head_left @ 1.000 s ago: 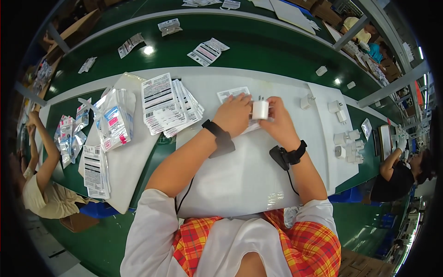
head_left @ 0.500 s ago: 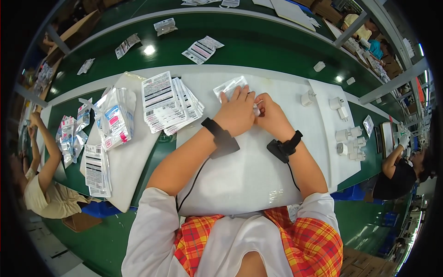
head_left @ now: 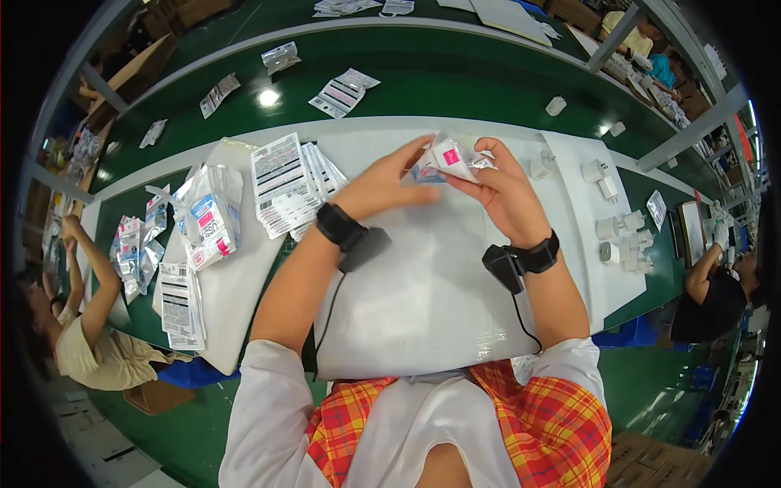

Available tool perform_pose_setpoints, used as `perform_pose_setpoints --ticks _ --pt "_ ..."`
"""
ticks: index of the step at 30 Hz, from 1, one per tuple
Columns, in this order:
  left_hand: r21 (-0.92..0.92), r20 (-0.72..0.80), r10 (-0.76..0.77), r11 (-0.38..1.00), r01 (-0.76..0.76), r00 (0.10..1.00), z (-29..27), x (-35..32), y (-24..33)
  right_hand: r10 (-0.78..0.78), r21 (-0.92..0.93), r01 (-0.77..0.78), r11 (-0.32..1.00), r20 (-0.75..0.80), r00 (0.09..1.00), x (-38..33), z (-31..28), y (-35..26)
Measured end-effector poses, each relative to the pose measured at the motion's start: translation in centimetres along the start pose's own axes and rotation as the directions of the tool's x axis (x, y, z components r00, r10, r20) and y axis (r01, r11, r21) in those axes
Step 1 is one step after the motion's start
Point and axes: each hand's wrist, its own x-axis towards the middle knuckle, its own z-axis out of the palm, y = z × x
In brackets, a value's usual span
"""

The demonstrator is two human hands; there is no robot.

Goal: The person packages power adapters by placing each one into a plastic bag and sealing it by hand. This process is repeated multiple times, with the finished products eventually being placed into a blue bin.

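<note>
A small silvery pouch (head_left: 449, 156) with a white and pink printed face is raised over the white work mat (head_left: 407, 276). My right hand (head_left: 508, 187) grips its right side between thumb and fingers. My left hand (head_left: 394, 179) is at the pouch's left side, thumb and fingers spread apart; whether its fingertips touch the pouch is unclear. To the left lies a fanned stack of flat printed pouches (head_left: 285, 183). Beyond it is a pile of filled pouches (head_left: 210, 215) with blue and pink print.
White plug chargers (head_left: 625, 240) stand in a group at the right, with a few others behind them. Loose pouches (head_left: 344, 92) lie on the green belt (head_left: 455, 77) at the back. People sit at both sides; a metal post (head_left: 691, 134) rises at the right.
The pouch has come up from the mat and turned, showing its pink-printed face. My left hand has moved left off it and spread its fingers; my right hand has turned, holding the pouch.
</note>
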Motion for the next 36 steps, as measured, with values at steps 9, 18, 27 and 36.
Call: perform_pose_setpoints --ticks 9,18,27,36 --pt "0.088 -0.220 -0.249 0.958 0.273 0.943 3.9 -0.4 -1.3 -0.027 -0.612 -0.014 0.791 -0.058 0.998 -0.2 -4.3 3.3" --pt "0.112 -0.225 -0.126 0.982 0.154 0.966 2.2 2.0 -3.6 -0.140 -0.524 0.105 0.845 -0.028 0.990 2.9 -7.8 3.9" --pt "0.862 0.129 -0.049 0.500 -0.087 0.990 3.9 -2.0 -2.8 -0.067 -0.869 0.461 0.179 0.456 0.887 -2.5 -3.0 2.3" --pt "0.835 0.151 -0.032 0.539 -0.111 0.988 3.4 -1.5 -4.2 -0.110 -0.919 0.322 0.226 0.304 0.946 -1.7 -1.9 6.0"
